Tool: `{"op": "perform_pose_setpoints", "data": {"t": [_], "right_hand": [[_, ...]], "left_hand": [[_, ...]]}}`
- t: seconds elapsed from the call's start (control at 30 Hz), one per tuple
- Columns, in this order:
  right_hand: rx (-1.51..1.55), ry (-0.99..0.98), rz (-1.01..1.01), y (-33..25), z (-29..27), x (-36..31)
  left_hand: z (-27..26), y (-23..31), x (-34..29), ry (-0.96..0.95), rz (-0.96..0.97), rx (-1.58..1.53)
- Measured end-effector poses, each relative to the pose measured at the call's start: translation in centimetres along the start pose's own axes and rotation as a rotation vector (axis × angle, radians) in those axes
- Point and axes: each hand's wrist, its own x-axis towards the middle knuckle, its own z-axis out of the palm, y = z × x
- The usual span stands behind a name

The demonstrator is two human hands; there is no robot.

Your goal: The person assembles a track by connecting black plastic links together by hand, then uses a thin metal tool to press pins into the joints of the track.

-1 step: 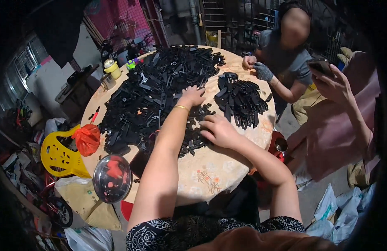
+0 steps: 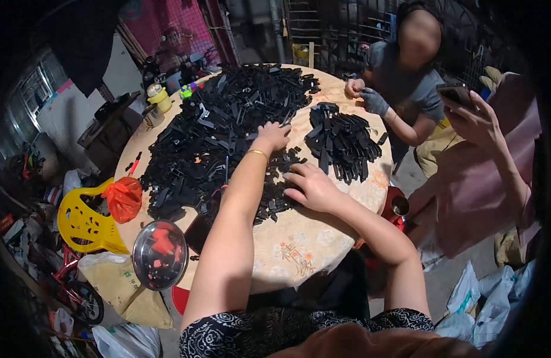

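A large heap of small black plastic pieces covers the left and far part of the round table. My left hand, wearing a gold bangle, reaches over the heap's right edge with fingers spread, touching pieces and gripping none that I can see. Closer to me, my right hand rests at the edge of a smaller spread of black pieces. Its fingers are apart and slightly bent, and some fingertips are hard to make out among the dark parts. A separate pile of longer black pieces lies beyond my right hand.
A red plastic bag hangs by the table's left edge near a yellow stool. A clear bowl with red bits sits at the near left. A gloved co-worker sits at the far right; another person holds a phone.
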Motion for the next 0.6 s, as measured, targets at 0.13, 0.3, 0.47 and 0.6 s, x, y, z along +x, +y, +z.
{"op": "perform_pose_setpoints", "data": {"t": [0.13, 0.3, 0.47, 0.6], "right_hand": [[0.028, 0.027, 0.044, 0.8, -0.8, -1.2], [0.102, 0.042, 0.113, 2.1, -2.2, -3.2], [0.034, 0.037, 0.118, 1.3, -1.7, -4.1], [0.002, -0.035, 0.129, 1.4, -0.5, -4.4]], "left_hand": [[-0.1, -1.2, -0.5, 0.051, 0.012, 0.075], [-0.9, -2.1, -1.4, -0.040, -0.091, 0.079], [-1.1, -1.9, -1.5, -0.076, -0.110, 0.205], [-2.1, -1.7, -2.7, -0.075, -0.095, 0.282]]}}
